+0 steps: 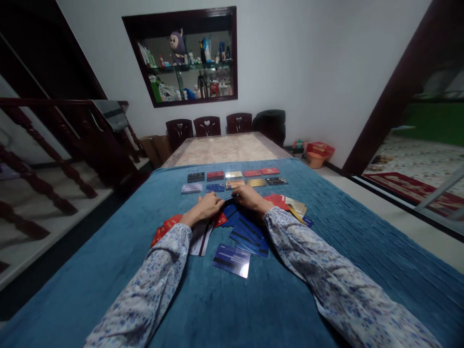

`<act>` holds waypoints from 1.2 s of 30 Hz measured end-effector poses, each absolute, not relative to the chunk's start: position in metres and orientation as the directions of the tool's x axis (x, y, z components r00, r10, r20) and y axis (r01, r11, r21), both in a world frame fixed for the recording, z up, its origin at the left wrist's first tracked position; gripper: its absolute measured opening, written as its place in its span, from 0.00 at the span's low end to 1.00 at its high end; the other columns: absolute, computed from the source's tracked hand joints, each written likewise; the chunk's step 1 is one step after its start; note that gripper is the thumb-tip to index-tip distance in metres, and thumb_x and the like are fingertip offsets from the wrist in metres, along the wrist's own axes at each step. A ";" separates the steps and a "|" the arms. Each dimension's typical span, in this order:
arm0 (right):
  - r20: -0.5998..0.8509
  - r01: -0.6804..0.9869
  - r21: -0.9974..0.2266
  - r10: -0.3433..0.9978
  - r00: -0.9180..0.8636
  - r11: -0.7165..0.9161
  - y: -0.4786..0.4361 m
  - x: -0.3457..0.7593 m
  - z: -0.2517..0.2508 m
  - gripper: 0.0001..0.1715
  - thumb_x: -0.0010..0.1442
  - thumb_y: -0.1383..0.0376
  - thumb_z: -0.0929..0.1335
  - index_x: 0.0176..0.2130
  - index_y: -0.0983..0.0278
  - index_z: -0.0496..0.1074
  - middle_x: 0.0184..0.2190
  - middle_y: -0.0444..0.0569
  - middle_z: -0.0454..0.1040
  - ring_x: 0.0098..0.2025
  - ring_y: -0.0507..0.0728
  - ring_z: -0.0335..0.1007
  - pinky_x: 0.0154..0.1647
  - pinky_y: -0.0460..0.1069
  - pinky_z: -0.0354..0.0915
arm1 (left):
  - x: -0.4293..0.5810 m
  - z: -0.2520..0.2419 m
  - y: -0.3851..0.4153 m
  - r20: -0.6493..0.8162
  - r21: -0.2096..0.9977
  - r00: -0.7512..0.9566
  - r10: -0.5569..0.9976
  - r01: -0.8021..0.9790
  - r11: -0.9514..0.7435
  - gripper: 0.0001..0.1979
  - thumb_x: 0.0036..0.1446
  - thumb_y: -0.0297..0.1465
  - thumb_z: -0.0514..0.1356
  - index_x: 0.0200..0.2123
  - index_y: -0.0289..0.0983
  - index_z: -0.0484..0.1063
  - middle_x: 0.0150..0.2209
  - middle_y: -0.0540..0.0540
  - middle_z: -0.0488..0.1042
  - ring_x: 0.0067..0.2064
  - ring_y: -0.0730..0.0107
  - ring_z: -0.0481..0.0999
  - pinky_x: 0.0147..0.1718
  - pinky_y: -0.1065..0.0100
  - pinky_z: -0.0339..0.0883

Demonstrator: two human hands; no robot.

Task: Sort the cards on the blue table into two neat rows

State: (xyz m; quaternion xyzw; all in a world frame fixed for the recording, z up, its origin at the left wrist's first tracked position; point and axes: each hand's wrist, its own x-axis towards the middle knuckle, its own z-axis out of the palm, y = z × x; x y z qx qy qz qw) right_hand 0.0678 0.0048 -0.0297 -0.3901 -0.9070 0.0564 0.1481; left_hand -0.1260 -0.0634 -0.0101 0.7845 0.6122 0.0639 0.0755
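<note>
My left hand and my right hand meet over the middle of the table, fingers closed on a dark card held between them. Just below my right hand lie several overlapping blue cards with dark stripes. Nearer to me a single blue-purple card rests flat. A white card with a dark stripe and red cards lie around my left forearm. Beyond my hands are two rows of small card stacks, among them a blue stack and an orange-toned stack.
A blue cloth covers the near part of the marble-patterned table. Red and gold cards are fanned out right of my right wrist. Dark chairs stand at the far end, and a wooden railing runs along the left.
</note>
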 end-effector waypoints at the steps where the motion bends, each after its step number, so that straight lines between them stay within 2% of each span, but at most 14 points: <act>1: 0.225 0.702 -0.215 0.734 -0.641 0.679 0.004 0.068 -0.029 0.18 0.63 0.72 0.68 0.48 0.65 0.83 0.48 0.58 0.83 0.51 0.60 0.78 0.50 0.48 0.67 | -0.128 -0.011 -0.060 0.032 0.212 0.260 0.965 0.942 -0.261 0.22 0.69 0.38 0.48 0.33 0.37 0.80 0.43 0.39 0.79 0.48 0.55 0.76 0.53 0.56 0.68; 4: 0.231 0.720 -0.211 0.749 -0.621 0.661 0.003 0.069 -0.026 0.18 0.64 0.71 0.67 0.49 0.63 0.83 0.48 0.57 0.83 0.51 0.60 0.78 0.47 0.47 0.66 | -0.133 -0.015 -0.052 0.100 0.243 0.306 0.947 0.915 -0.322 0.18 0.65 0.34 0.53 0.27 0.36 0.78 0.35 0.42 0.79 0.39 0.61 0.76 0.44 0.64 0.68; 6: 0.240 0.729 -0.212 0.758 -0.607 0.651 0.001 0.070 -0.025 0.18 0.65 0.71 0.66 0.49 0.63 0.83 0.48 0.56 0.83 0.50 0.59 0.78 0.45 0.46 0.65 | -0.135 -0.015 -0.048 0.131 0.246 0.336 0.933 0.900 -0.359 0.15 0.62 0.30 0.56 0.26 0.35 0.79 0.32 0.43 0.79 0.35 0.64 0.75 0.41 0.67 0.67; 9: 0.247 0.741 -0.215 0.770 -0.588 0.635 -0.003 0.070 -0.022 0.17 0.66 0.69 0.66 0.48 0.62 0.82 0.46 0.55 0.83 0.49 0.58 0.78 0.43 0.46 0.63 | -0.137 -0.014 -0.046 0.183 0.238 0.364 0.913 0.885 -0.400 0.13 0.57 0.23 0.56 0.29 0.35 0.81 0.31 0.44 0.80 0.34 0.66 0.75 0.39 0.69 0.67; 12: 0.240 0.753 -0.222 0.784 -0.573 0.619 -0.006 0.070 -0.019 0.15 0.66 0.69 0.66 0.46 0.62 0.82 0.46 0.54 0.84 0.48 0.58 0.78 0.41 0.45 0.62 | -0.139 -0.014 -0.047 0.231 0.240 0.339 0.912 0.888 -0.391 0.15 0.53 0.20 0.55 0.34 0.33 0.84 0.34 0.42 0.82 0.36 0.65 0.78 0.40 0.69 0.69; 17: 0.275 0.744 -0.253 0.783 -0.557 0.618 -0.007 0.068 -0.021 0.15 0.68 0.68 0.65 0.48 0.61 0.80 0.48 0.53 0.83 0.48 0.58 0.78 0.42 0.46 0.62 | -0.139 -0.019 -0.048 0.296 0.264 0.230 0.927 0.913 -0.311 0.21 0.56 0.20 0.52 0.43 0.32 0.84 0.44 0.38 0.84 0.46 0.59 0.82 0.49 0.65 0.72; 21: 0.330 0.721 -0.280 0.769 -0.548 0.634 -0.006 0.066 -0.028 0.18 0.66 0.69 0.66 0.54 0.59 0.75 0.51 0.52 0.81 0.52 0.59 0.76 0.45 0.47 0.64 | -0.139 -0.020 -0.049 0.285 0.328 0.182 0.941 0.904 -0.274 0.22 0.56 0.21 0.52 0.45 0.34 0.84 0.46 0.39 0.84 0.49 0.56 0.82 0.53 0.62 0.72; 25: 0.332 0.718 -0.286 0.769 -0.547 0.634 -0.006 0.064 -0.033 0.22 0.64 0.72 0.67 0.57 0.59 0.71 0.54 0.53 0.80 0.53 0.60 0.76 0.47 0.48 0.65 | -0.140 -0.020 -0.051 0.278 0.372 0.142 0.950 0.896 -0.243 0.22 0.55 0.21 0.53 0.49 0.34 0.80 0.42 0.40 0.84 0.45 0.57 0.82 0.51 0.61 0.73; 29: 0.298 0.730 -0.260 0.772 -0.562 0.632 -0.012 0.063 -0.030 0.23 0.64 0.72 0.67 0.58 0.59 0.70 0.55 0.53 0.78 0.55 0.61 0.75 0.47 0.49 0.65 | -0.139 -0.020 -0.055 0.277 0.353 0.101 0.956 0.914 -0.199 0.19 0.57 0.22 0.54 0.50 0.34 0.76 0.35 0.41 0.82 0.38 0.57 0.80 0.45 0.60 0.72; 36: 0.212 0.793 -0.167 0.807 -0.551 0.586 -0.024 0.063 -0.024 0.28 0.66 0.69 0.67 0.63 0.57 0.64 0.57 0.54 0.78 0.56 0.63 0.76 0.45 0.50 0.67 | -0.130 -0.019 -0.064 0.241 0.278 0.121 0.963 0.942 -0.188 0.19 0.59 0.20 0.52 0.52 0.38 0.70 0.37 0.40 0.80 0.43 0.53 0.81 0.45 0.61 0.70</act>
